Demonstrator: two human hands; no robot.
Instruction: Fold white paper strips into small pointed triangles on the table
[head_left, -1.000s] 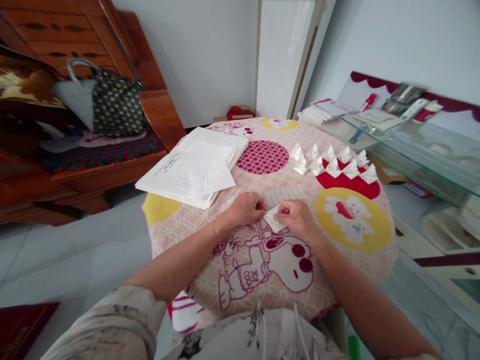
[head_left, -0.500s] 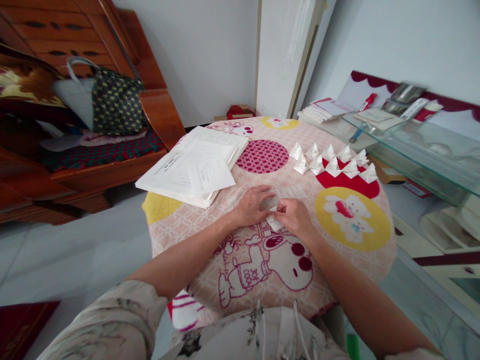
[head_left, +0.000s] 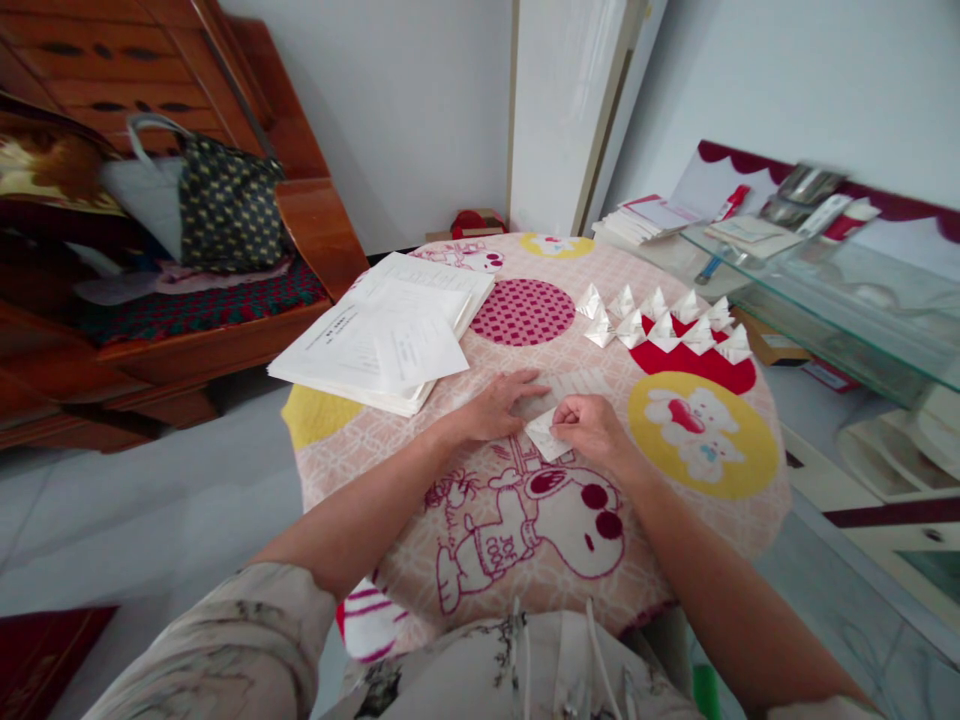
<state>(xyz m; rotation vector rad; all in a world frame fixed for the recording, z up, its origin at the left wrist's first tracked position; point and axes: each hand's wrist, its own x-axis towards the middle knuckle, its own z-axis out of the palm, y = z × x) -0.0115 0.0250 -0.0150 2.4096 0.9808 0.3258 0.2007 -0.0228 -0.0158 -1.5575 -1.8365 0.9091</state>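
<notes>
A sheet of white paper [head_left: 545, 434] lies on the patterned tablecloth [head_left: 517, 540], its near part folded over to a slanted edge. My right hand [head_left: 589, 428] pinches this folded part, fingertips pressed together on it. Just left of it, my left hand [head_left: 499, 405] lies flat with its fingers stretched out over the paper's left side. A paler part of the sheet extends beyond both hands. Several folded white paper pieces [head_left: 663, 332] with pointed tops stand in two rows at the table's far right.
A stack of printed sheets [head_left: 360, 340] covers the table's left side. To the right is a glass shelf [head_left: 840, 290] carrying papers and metal bowls [head_left: 810, 190]. A wooden bench [head_left: 315, 235] with a dotted bag [head_left: 229, 205] stands at the left.
My left fingers have drawn back a little from the folded part, so more of it shows. My right hand keeps its pinch on the paper.
</notes>
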